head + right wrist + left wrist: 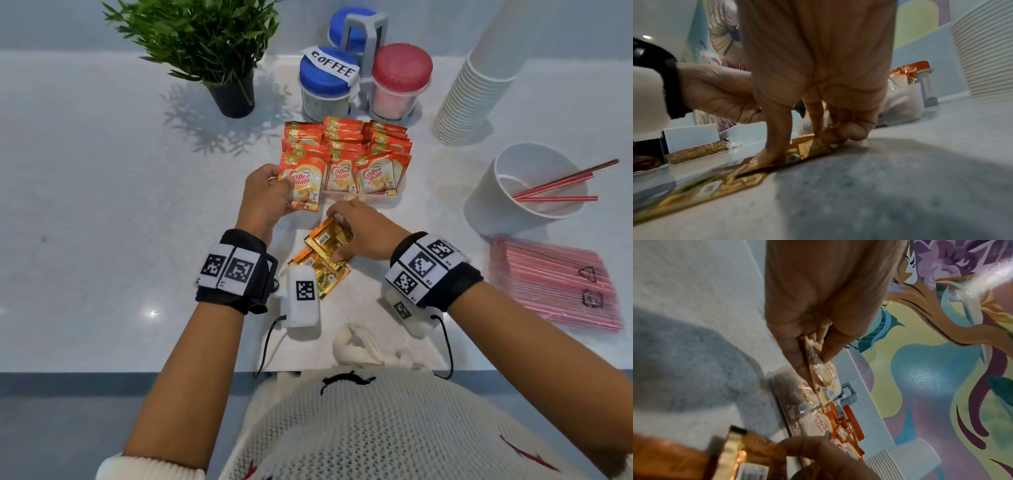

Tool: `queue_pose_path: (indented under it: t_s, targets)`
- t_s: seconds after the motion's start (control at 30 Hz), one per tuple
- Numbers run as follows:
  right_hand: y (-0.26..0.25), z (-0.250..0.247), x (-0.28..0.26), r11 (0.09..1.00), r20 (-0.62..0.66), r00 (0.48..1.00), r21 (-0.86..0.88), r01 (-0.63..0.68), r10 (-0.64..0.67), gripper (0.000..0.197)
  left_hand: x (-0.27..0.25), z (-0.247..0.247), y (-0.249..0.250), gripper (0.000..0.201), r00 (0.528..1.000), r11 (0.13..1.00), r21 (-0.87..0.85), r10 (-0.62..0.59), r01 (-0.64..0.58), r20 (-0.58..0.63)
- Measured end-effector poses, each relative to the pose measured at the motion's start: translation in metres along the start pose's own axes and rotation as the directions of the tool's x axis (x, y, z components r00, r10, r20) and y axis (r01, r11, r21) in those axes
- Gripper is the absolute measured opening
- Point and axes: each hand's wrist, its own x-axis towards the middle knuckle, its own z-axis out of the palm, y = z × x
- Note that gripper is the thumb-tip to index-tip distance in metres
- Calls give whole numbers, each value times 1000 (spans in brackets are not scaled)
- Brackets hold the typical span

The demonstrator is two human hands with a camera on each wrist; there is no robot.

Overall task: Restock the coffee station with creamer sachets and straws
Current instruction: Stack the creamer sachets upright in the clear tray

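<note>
While one creamer sachet (pixel 303 186) is pinched by the left hand (pixel 265 195) at the sachet tray's (pixel 363 198) left end, loose sachets (pixel 325 251) just before the tray are pinched by the right hand (pixel 368 231). Sachet step in hand; straws (pixel 555 281), right of tray, untouched. Next: held sachet slotted upright.

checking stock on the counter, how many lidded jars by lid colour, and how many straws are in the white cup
Blue-lidded jars: 2
Red-lidded jar: 1
Red straws in the white cup: 3
Total: 6
</note>
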Motion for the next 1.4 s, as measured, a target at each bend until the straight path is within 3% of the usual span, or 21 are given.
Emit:
queue_pose_path:
  t_s: [0.13,0.23,0.3,0.37,0.5,0.63,0.8,0.87,0.97,1.03,1.13,1.2,1.3,1.4]
  targets:
    - [3,-2,-2,988,-67,998,154,17,-6,30,0,1,-1,9,1000,1000,-9,-1,1,-8]
    - [4,-13,-9,963,-223,973,247,113,-57,17,1,-1,-1,11,999,1000,2,-5,5,-36]
    - [2,-26,-15,931,-404,912,306,200,-64,16,3,-2,-2,13,998,1000,19,-9,10,-60]
    - [-1,-38,-21,884,-577,816,363,296,-36,14,4,-2,-2,15,998,999,29,-22,24,-58]
    - [-8,-41,-24,872,-727,677,250,421,-118,8,1,8,2,21,999,999,-3,-42,42,25]
    - [-6,-21,-17,912,-639,703,4,410,-314,5,-5,19,11,22,990,987,-153,-31,52,135]
    - [-2,-17,-14,903,-628,701,-7,429,-338,2,-4,26,11,20,988,983,-180,5,23,155]
    - [-2,-20,-14,906,-628,718,49,421,-300,6,-1,27,8,28,989,994,-104,45,-30,138]
    - [-1,-29,-13,904,-679,726,239,355,-106,10,4,28,7,32,987,994,-4,109,-109,118]
    - [1,-38,-10,901,-690,724,320,293,10,29,7,30,10,32,981,988,42,143,-150,128]
    - [2,-54,-4,881,-631,773,399,252,64,49,10,36,18,28,958,968,103,206,-230,197]
    - [1,-61,0,882,-599,799,407,239,60,44,13,41,22,28,936,941,170,246,-293,254]
    - [2,-68,8,920,-615,786,341,192,64,23,22,42,24,20,925,883,308,281,-353,254]
    - [8,-69,14,949,-631,772,281,139,74,17,37,35,25,20,901,716,550,382,-429,205]
